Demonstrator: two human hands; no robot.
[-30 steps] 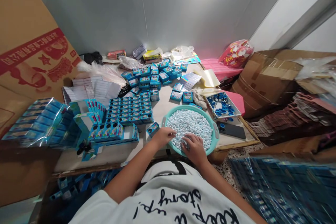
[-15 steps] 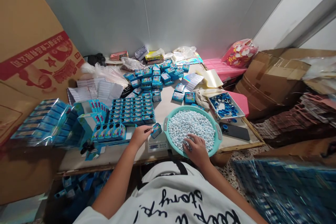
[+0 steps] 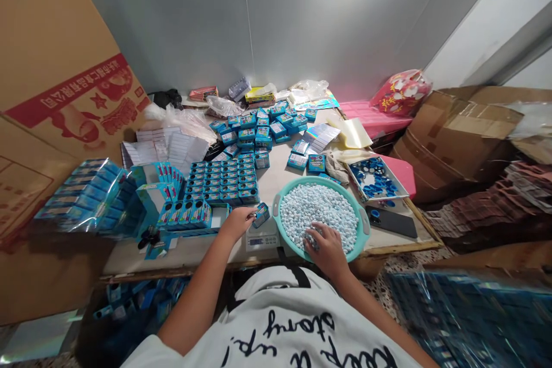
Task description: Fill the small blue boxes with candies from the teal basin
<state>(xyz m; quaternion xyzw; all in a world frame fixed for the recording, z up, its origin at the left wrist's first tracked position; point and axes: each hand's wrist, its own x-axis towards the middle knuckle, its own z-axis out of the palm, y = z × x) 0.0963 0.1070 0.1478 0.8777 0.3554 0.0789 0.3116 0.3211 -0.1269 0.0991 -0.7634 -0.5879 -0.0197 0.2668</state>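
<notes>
My left hand (image 3: 240,223) pinches a small blue printed box (image 3: 261,215) over the kitchen scale (image 3: 262,239). Beside it stands a turquoise basin (image 3: 279,229) heaped with small white and pale-blue candies (image 3: 317,207). Inside that basin, my right hand (image 3: 328,248) rests on the candies near the front rim, fingers bent and apart, the tips partly hidden among them. To the left of my left hand, upright blue boxes (image 3: 222,181) with dark round holes are packed in rows. More such boxes (image 3: 200,215) sit in a display tray nearer the front.
Loose blue boxes (image 3: 263,126) are piled at the back. A white tray (image 3: 403,192) of blue round pieces and a phone (image 3: 394,223) lie on the right. Film-wrapped packs (image 3: 86,195) stand left, before a large carton (image 3: 64,40). Open cartons (image 3: 457,132) flank the table's right side.
The whole view has shifted slightly, so the scene sits a little further right. Both hands keep nearly the same places, left at the box and right in the candies.
</notes>
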